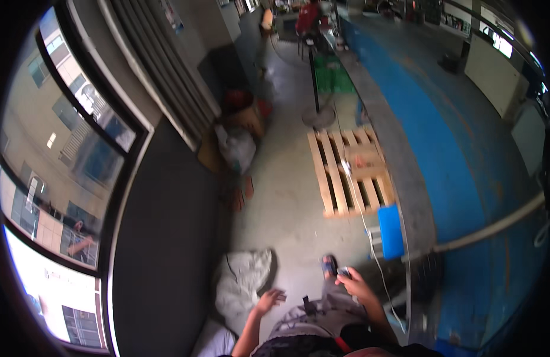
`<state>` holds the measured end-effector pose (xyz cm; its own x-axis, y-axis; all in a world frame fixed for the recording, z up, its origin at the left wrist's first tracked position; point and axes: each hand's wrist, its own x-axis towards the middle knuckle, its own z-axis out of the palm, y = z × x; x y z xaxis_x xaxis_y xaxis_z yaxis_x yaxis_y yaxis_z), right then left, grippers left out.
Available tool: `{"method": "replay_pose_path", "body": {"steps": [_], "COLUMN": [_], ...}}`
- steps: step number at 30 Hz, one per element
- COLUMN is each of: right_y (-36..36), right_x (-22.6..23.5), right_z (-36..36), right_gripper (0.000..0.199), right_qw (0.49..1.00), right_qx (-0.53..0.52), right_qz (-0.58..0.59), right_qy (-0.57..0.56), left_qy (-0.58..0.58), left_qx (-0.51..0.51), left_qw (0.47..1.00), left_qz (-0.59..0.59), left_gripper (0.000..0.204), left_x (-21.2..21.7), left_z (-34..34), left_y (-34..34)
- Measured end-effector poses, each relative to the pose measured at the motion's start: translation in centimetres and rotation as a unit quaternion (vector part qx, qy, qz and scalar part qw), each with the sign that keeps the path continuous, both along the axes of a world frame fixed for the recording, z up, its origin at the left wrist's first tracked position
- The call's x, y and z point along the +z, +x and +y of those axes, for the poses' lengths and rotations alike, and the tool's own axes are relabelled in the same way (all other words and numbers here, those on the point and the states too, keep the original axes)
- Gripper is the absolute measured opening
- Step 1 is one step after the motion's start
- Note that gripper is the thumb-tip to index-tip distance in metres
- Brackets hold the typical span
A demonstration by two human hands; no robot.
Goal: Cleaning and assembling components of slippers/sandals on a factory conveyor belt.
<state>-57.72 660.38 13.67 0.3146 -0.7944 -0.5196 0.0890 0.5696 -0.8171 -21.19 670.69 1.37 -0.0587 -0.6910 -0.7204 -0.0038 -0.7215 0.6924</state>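
My left hand (269,300) hangs beside my left thigh, fingers stretched out and holding nothing. Nearest to it is a pale woven sack (245,276) on the floor, just beyond and to the left. My right hand (359,287), in front of my right hip, is closed on a small dark object (344,272) with a light edge. Its kind is too small and blurred to make out. One sandalled foot (329,266) shows on the floor just left of that hand.
Along the right runs a long blue-topped table (418,119). Beside it stand a blue stool (390,232) and a wooden pallet (334,172), with a white cable (364,217) trailing over. Ahead are a pole on a round base (318,117), green crates (334,74) and a person in red (308,18).
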Motion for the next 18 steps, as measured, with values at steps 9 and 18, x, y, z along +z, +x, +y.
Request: {"method": "replay_pose_path", "body": {"steps": [9,18], "right_y": [9.8,14.7], "right_x": [6.4,-18.7], "right_z": [-41.4,-71.7], "right_gripper": [0.026,0.017], "right_qw": [0.982,0.985], "right_qx": [0.159,0.085], "right_qz": [0.051,0.148], "right_qy": [-0.087,0.025], "left_qy": [0.128,-0.022], "left_qx": [-0.064,-0.271], "left_qw": [0.961,0.880], "left_qz": [-0.237,-0.389], "left_gripper": [0.026,0.027], "left_x": [-13.9,-17.8], "left_z": [-5.6,-40.2], "left_y": [11.3,27.6]}}
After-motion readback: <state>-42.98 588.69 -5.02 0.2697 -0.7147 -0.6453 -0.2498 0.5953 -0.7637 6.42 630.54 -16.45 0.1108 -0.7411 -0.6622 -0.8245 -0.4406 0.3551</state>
